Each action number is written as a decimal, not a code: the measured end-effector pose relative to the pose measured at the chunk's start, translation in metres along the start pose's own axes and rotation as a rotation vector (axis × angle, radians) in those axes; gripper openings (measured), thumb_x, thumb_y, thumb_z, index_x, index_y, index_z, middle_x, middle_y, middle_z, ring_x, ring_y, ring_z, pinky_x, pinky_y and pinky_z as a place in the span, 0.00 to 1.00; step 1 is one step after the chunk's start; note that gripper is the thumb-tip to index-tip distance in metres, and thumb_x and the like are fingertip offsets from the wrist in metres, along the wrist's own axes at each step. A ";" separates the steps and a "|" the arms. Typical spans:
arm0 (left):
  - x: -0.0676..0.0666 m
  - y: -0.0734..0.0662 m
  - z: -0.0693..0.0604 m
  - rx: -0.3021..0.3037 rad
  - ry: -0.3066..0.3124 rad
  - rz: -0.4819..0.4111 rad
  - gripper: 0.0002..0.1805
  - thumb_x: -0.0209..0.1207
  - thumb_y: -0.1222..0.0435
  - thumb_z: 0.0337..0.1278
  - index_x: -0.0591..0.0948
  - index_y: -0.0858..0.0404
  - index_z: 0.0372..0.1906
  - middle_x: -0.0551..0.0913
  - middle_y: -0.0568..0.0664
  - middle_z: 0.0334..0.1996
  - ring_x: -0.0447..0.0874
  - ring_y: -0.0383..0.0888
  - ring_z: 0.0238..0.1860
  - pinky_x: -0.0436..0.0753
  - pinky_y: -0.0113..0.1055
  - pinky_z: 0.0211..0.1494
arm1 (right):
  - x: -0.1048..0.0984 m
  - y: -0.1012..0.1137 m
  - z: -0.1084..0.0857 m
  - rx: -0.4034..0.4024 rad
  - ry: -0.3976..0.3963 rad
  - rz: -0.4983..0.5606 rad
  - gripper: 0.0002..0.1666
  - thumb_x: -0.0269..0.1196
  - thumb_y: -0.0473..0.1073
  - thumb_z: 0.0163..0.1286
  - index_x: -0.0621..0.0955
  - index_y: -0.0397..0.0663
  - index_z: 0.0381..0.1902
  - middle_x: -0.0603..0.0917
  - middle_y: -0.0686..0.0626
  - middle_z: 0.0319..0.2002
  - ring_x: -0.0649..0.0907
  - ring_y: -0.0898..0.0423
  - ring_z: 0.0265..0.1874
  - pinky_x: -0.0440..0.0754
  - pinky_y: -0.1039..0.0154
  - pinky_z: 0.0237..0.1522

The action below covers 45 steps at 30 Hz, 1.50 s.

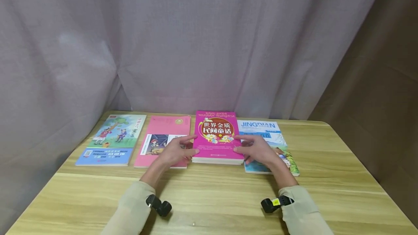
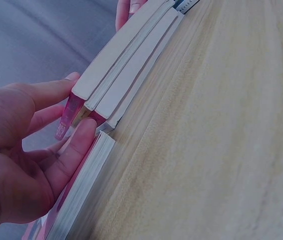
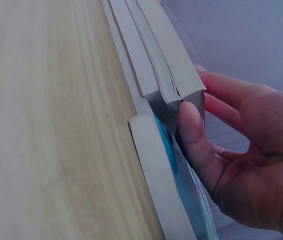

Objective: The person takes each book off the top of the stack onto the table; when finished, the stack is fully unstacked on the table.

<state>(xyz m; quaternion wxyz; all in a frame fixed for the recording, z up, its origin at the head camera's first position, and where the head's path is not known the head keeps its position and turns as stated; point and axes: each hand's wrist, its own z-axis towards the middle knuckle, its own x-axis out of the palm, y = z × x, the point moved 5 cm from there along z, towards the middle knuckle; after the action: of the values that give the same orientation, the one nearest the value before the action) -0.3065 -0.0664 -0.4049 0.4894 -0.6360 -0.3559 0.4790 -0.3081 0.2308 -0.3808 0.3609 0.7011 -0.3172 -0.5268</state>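
Note:
A stack of several books stands at the middle back of the table, topped by a magenta book [image 1: 215, 146] with a brown oval on its cover. My left hand [image 1: 175, 151] is at the stack's left side, fingers fairly straight. In the left wrist view, its thumb and index finger [image 2: 56, 93] touch the edges of the stacked books [image 2: 119, 60]. On the opposite side my right hand [image 1: 258, 150] touches the stack, its thumb [image 3: 190, 122] against the book edges in the right wrist view. Some fingertips of both hands are hidden behind the books.
A pink book [image 1: 169, 124] lies left of the stack, partly under my left hand and forearm. Farther left is a green-and-blue book [image 1: 112, 140]. A blue-and-white book [image 1: 274, 137] lies to the right under my right hand. Behind the wooden table [image 1: 215, 198] hangs a grey curtain [image 1: 209, 39].

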 end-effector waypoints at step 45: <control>0.002 -0.001 -0.003 -0.053 -0.021 0.095 0.31 0.73 0.67 0.61 0.81 0.56 0.70 0.82 0.57 0.54 0.85 0.46 0.32 0.87 0.35 0.34 | -0.015 -0.023 -0.013 0.057 0.138 0.303 0.44 0.72 0.43 0.71 0.68 0.55 0.81 0.71 0.29 0.71 0.91 0.46 0.46 0.92 0.49 0.49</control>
<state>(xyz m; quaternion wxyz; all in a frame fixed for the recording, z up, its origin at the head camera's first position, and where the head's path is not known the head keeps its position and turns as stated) -0.3033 -0.0648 -0.4049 0.4452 -0.6599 -0.3430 0.4987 -0.2973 0.2576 -0.3905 0.4370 0.6898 -0.4085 -0.4078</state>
